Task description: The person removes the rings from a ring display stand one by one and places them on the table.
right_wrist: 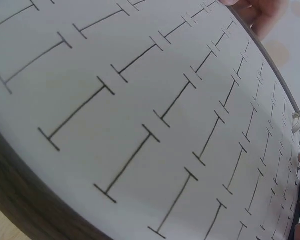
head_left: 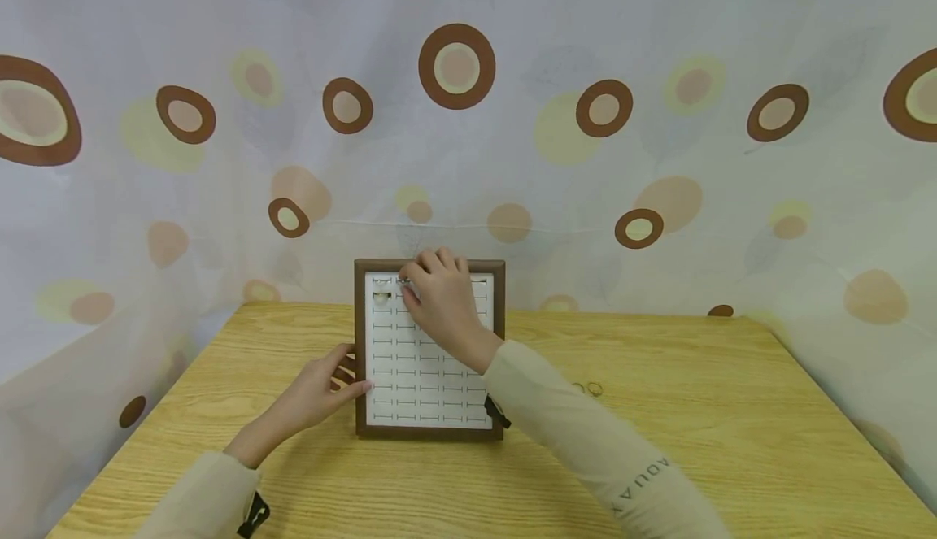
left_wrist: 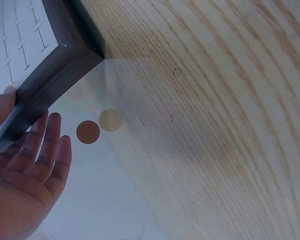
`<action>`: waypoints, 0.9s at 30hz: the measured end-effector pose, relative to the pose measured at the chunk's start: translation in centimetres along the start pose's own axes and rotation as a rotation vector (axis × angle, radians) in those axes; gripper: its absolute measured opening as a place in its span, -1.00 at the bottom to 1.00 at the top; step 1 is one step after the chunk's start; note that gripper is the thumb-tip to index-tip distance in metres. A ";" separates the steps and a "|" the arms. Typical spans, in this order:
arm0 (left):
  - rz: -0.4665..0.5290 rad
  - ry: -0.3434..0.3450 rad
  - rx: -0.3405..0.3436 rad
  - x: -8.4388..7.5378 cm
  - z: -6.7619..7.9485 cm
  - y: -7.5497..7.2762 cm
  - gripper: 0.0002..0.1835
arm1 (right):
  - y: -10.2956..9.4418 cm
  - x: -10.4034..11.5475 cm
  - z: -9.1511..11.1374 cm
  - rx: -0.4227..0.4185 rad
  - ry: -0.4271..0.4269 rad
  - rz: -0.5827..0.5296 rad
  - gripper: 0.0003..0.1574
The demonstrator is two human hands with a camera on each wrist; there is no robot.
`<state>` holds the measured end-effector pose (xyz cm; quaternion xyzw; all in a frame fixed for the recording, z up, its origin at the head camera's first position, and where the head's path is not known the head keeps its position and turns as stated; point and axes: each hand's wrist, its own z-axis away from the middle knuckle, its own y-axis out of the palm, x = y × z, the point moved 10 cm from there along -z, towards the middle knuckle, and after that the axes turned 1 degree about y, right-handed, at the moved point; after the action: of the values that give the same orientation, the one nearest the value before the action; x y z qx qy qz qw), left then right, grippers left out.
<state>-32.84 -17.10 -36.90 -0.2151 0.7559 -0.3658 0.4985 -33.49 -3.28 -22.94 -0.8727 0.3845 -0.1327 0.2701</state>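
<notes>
A ring display tray (head_left: 430,433), dark brown frame round a white slotted pad, stands upright on the table. My left hand (head_left: 322,389) holds its left side, thumb on the front edge and fingers behind; the left wrist view shows the same hand (left_wrist: 30,175) at the dark frame. At the top row, thumb and index of my right hand (head_left: 446,299) pinch a small silvery ring (head_left: 403,280) at the second slot. Beside it, a ring (head_left: 382,282) sits in the first slot, with a wider pale ring (head_left: 381,298) below. Part of the pad is hidden behind my right hand.
Two loose rings (head_left: 595,389) lie on the wooden table (head_left: 659,425) to the right of the tray, close to my right sleeve (head_left: 586,425). A patterned curtain (head_left: 512,157) hangs behind the table and along both sides.
</notes>
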 end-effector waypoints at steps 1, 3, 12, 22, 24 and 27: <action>-0.001 0.001 -0.001 0.0 0.0 0.0 -0.46 | 0.0 0.0 0.0 -0.001 0.003 0.002 -0.93; -0.001 0.002 -0.001 0.0 0.0 0.0 -0.46 | 0.1 0.0 0.0 -0.003 0.008 0.007 -0.94; -0.001 0.009 -0.005 0.0 0.0 0.0 -0.46 | 0.0 0.0 -0.1 -0.017 0.021 0.031 -0.97; 0.003 -0.001 -0.002 0.2 0.0 -0.1 -0.44 | -0.1 -0.1 -0.2 -0.011 0.026 0.005 -0.95; 0.002 0.002 -0.001 0.1 0.0 0.0 -0.44 | -0.1 -0.1 -0.2 -0.006 0.027 0.003 -0.95; 0.003 0.008 -0.002 0.0 0.0 0.0 -0.46 | -0.1 -0.1 -0.2 -0.002 0.029 0.003 -0.95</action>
<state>-32.89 -17.12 -36.89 -0.2132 0.7588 -0.3652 0.4955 -33.57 -3.19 -22.70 -0.8704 0.3898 -0.1444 0.2639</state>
